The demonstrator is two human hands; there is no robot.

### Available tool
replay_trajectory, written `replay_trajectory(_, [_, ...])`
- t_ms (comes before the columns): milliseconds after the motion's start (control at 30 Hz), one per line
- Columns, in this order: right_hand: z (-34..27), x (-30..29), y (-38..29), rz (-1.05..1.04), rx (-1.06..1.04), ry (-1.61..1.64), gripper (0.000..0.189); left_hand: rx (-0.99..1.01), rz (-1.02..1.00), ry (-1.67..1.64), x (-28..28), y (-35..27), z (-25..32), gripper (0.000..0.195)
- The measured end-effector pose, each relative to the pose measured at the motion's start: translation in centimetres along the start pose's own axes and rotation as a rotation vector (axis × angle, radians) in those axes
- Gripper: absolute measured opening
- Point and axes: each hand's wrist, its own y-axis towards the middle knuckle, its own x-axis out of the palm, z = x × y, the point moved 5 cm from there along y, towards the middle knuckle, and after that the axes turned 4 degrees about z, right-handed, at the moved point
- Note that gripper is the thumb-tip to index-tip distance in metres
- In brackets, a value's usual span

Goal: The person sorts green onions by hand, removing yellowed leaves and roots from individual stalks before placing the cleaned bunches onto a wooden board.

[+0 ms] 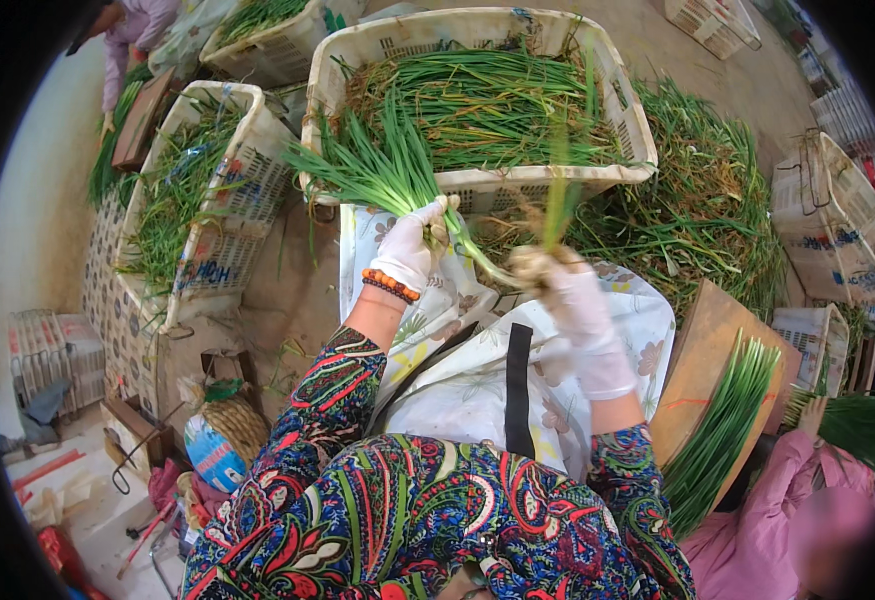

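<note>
In a white glove, my left hand (413,241) is closed around a bunch of green leafy stalks (400,165), chives or a similar plant, whose leaves fan out to the upper left. The pale stem ends of the bunch reach right, to my right hand (566,292). That hand, also gloved, is blurred; its fingers are at the stem ends, and a blurred green stalk with brown matter stands up from them. Just beyond both hands is a large white plastic crate (475,178) holding more green stalks mixed with brown, dry leaves. A patterned plastic apron (467,397) covers my lap.
Loose stalks and brown waste (707,202) are heaped right of the crate. Another filled crate (216,217) is at the left. At the right, a wooden board (689,375) bears a tied green bundle (737,427), near a co-worker in pink (767,525). Another person (126,37) is at the upper left.
</note>
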Motion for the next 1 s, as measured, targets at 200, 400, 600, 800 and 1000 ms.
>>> replay_trajectory(200, [-7.6,-14.6,1.3,0.701,-0.088,-1.163,0.064,0.123,0.017,0.073,1.4,-0.5,0.4,0.016])
replay_trajectory(400, [-1.7,1.7,3.5,-0.145,-0.406,-0.983,0.073,0.065,-0.036,0.295,0.1,0.3,-1.7,0.019])
replay_trajectory(600, [3.3,2.4,3.8,-0.092,-0.347,-1.484,0.022,0.004,-0.045,0.238,1.3,-0.9,-0.7,0.020])
replay_trajectory(800, [-1.4,1.2,0.8,-0.083,-0.727,-1.594,0.022,0.027,-0.081,0.130,3.1,0.2,-1.1,0.019])
replay_trajectory(1000, [-8.9,-7.1,-0.5,0.499,-0.448,-2.106,0.042,0.067,-0.104,0.068,1.6,1.4,1.4,0.017])
